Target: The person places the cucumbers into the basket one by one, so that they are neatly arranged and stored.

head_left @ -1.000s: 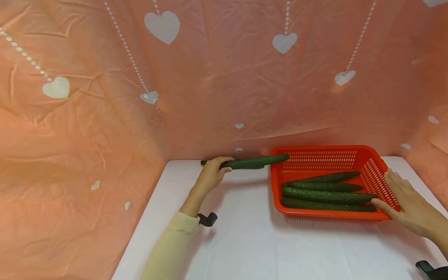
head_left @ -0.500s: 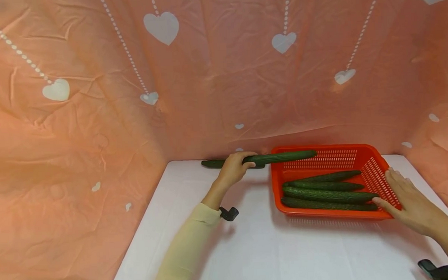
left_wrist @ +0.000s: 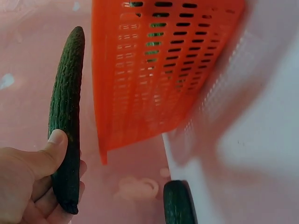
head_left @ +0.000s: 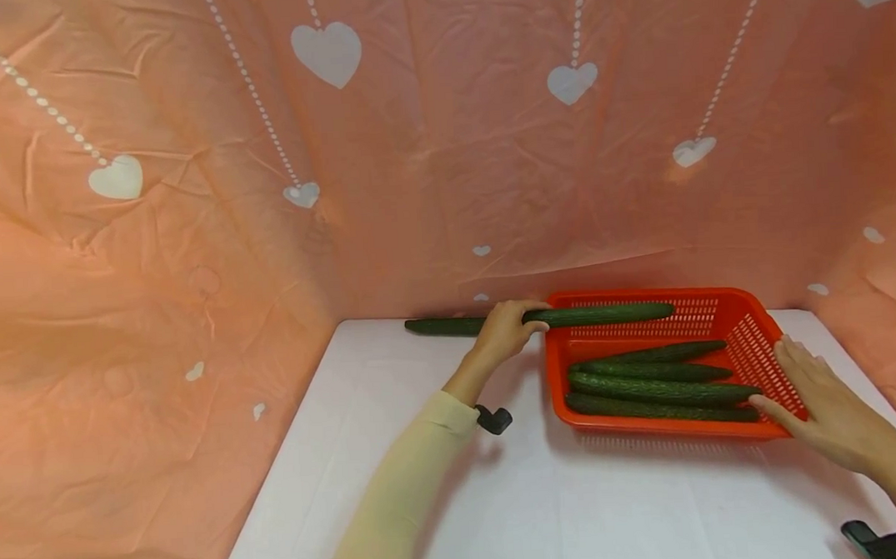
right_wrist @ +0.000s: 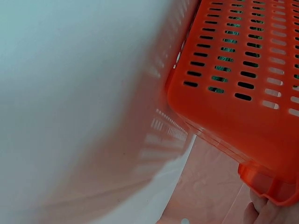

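My left hand (head_left: pixel 505 334) grips a long green cucumber (head_left: pixel 607 314) near one end. Its far end reaches over the back left part of a red plastic basket (head_left: pixel 672 426). In the left wrist view, the thumb lies along the held cucumber (left_wrist: pixel 67 98), beside the basket wall. Several cucumbers (head_left: pixel 659 389) lie side by side in the basket. Another cucumber (head_left: pixel 442 326) rests on the table's back edge behind my left hand, partly hidden by it. At the basket's right rim, my right hand (head_left: pixel 833 413) rests with fairly straight fingers, its thumb by the front corner.
A white-covered table (head_left: pixel 502 494) bears the basket. Close behind it hangs a pink-orange cloth (head_left: pixel 429 188) with white hearts, which also runs along both sides. Each wrist wears a small black device, such as the left wrist device (head_left: pixel 493 419).
My left hand has moved right with the cucumber, whose far end has gone from the basket's left rim to over its inside. The right hand stays at the basket's right rim.
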